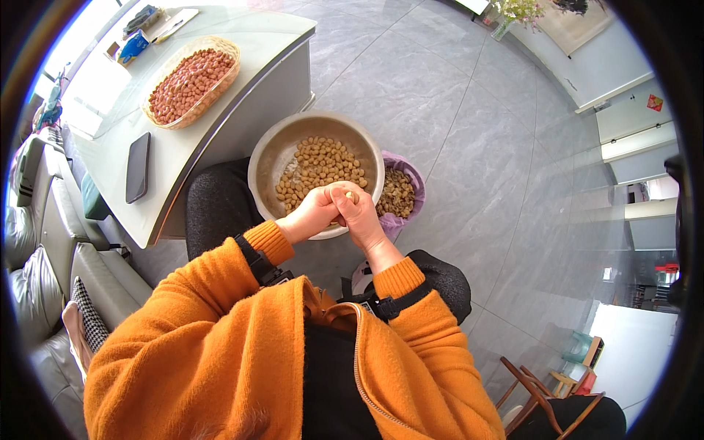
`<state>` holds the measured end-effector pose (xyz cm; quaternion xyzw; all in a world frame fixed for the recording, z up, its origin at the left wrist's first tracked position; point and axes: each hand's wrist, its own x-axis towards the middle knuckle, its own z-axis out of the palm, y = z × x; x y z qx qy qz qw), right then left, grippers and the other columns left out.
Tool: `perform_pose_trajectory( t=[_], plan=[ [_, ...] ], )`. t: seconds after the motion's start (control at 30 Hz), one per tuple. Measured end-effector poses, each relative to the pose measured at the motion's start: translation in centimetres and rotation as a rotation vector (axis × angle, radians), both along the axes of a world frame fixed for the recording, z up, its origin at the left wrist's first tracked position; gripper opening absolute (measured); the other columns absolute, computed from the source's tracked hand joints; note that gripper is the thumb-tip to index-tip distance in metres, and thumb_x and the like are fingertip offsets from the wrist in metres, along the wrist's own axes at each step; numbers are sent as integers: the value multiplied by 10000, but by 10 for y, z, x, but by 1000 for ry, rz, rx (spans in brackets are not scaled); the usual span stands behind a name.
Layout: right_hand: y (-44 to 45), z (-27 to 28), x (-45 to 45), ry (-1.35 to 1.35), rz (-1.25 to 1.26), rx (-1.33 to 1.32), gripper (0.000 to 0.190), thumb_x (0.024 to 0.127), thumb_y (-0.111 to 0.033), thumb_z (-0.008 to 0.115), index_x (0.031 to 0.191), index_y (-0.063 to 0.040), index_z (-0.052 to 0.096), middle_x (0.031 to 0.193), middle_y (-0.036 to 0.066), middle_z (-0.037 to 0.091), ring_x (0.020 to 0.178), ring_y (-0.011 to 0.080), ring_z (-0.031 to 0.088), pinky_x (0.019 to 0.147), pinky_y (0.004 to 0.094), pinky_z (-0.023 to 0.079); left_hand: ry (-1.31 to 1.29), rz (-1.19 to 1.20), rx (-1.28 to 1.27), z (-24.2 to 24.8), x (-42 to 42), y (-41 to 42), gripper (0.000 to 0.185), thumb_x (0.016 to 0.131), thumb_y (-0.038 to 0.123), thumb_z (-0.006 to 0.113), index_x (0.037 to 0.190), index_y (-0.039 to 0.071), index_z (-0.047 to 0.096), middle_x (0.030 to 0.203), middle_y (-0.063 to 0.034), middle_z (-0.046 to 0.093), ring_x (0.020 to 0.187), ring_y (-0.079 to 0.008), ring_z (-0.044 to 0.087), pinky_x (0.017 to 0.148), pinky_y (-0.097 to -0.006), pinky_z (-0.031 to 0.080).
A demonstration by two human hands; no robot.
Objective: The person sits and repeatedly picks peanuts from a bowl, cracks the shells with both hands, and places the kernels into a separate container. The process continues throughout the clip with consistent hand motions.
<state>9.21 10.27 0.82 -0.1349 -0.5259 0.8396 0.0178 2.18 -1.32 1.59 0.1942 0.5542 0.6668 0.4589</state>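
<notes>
My left hand (312,213) and my right hand (363,220) are pressed together over the near rim of a wide metal basin (264,165). A pale unshelled peanut (352,196) shows at the top of my right hand, by the thumb. My left fingers meet the right hand around it and are partly hidden. In the basin lies a spread of unshelled peanuts (324,162). Just right of it stands a bin with a purple plastic liner (417,175), which contains broken peanut shells (397,192).
A wicker basket (220,99) of shelled red-skinned peanuts (187,82) stands on the glass-topped table (269,33) at left. A smartphone (137,168) and a blue packet (132,48) share that table. A leather sofa (104,275) is at far left, a wooden chair (531,385) at lower right.
</notes>
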Motion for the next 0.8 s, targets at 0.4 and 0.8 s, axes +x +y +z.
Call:
perform_pose_trajectory(
  t=[0.4,0.8],
  plan=[
    [-7,-13,-2,-37,-97,183,418,887,-386,612,1045,0,593,786,-23,550,589,32,442,478,177,341,-109,68,-86,3,7,-1,152,946,167,519,926,62,626,826,27,585,698,-49,511,620,-208,441],
    [6,-9,-6,-55,-117,-189,196,921,-189,578,961,-5,631,775,34,604,635,109,564,543,226,470,-197,168,-87,-10,-9,2,289,986,237,451,794,38,535,663,-5,494,567,-90,474,548,-250,491]
  ],
)
